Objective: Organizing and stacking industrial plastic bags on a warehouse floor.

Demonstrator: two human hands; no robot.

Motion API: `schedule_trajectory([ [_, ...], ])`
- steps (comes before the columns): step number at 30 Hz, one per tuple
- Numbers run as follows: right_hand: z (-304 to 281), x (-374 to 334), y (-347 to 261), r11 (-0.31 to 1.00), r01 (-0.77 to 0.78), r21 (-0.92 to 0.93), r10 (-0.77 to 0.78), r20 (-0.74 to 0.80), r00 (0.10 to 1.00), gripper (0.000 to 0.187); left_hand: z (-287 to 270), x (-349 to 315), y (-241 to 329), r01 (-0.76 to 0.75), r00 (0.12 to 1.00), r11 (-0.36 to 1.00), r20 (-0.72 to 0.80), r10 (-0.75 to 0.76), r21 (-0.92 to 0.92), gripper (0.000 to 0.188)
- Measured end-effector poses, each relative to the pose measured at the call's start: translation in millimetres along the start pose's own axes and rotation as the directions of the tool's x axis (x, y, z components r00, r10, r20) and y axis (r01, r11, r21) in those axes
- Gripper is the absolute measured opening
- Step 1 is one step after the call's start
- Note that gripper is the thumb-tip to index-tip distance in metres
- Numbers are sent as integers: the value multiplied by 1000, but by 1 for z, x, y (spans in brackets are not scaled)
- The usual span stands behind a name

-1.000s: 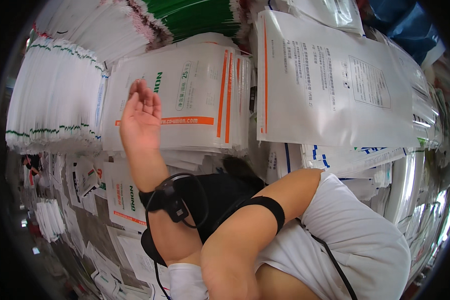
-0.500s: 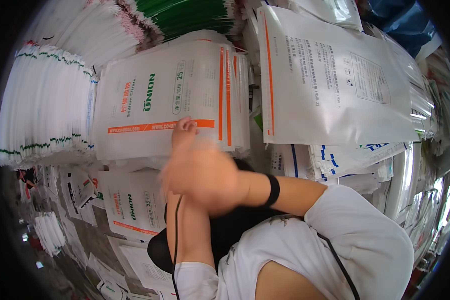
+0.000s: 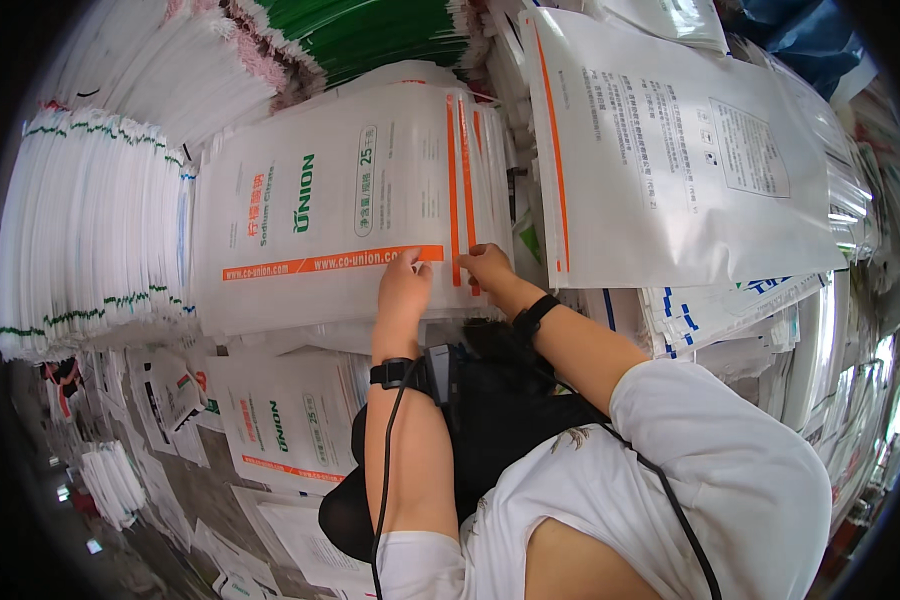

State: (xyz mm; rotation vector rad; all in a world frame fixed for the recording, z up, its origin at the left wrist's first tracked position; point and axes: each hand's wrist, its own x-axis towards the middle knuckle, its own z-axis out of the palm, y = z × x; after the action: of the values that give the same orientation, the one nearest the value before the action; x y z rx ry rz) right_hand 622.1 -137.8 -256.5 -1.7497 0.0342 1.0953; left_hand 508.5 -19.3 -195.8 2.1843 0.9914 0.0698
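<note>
A stack of white woven plastic bags with green and orange print [image 3: 320, 190] lies in front of me. My left hand [image 3: 403, 292] is at the top bag, its fingers bent together on the orange band near the lower right corner. Just right of it, my right hand [image 3: 490, 272] has its thumb and fingers closed at the orange-striped edges of the bags. How many layers its fingers hold is hidden. Another white bag with black print and one orange stripe [image 3: 670, 165] lies flat on a pile at the right.
Tightly packed upright folded white bags [image 3: 100, 230] stand at the left. Green bags [image 3: 370, 35] lie at the back. Below the right pile are blue-marked bags [image 3: 730, 300]. More printed bags [image 3: 280, 425] lie lower left, near the floor.
My right hand, blurred and crossing over the left forearm before, has swung right to the striped bag edges. My left hand has shifted slightly right along the orange band.
</note>
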Motion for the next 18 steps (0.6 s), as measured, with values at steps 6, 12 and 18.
schedule_trajectory([
  [6,7,-3,15,883,401,-245,-417,-15,909,36,9,1,27,-18,1000,999,-11,18,-35,47],
  [12,31,-51,11,619,785,-18,-741,317,592,31,-14,3,26,87,975,990,-212,-61,114,40],
  [18,-11,1,38,961,252,-115,-267,-153,951,37,-40,-15,68,-28,921,998,-387,48,56,45],
])
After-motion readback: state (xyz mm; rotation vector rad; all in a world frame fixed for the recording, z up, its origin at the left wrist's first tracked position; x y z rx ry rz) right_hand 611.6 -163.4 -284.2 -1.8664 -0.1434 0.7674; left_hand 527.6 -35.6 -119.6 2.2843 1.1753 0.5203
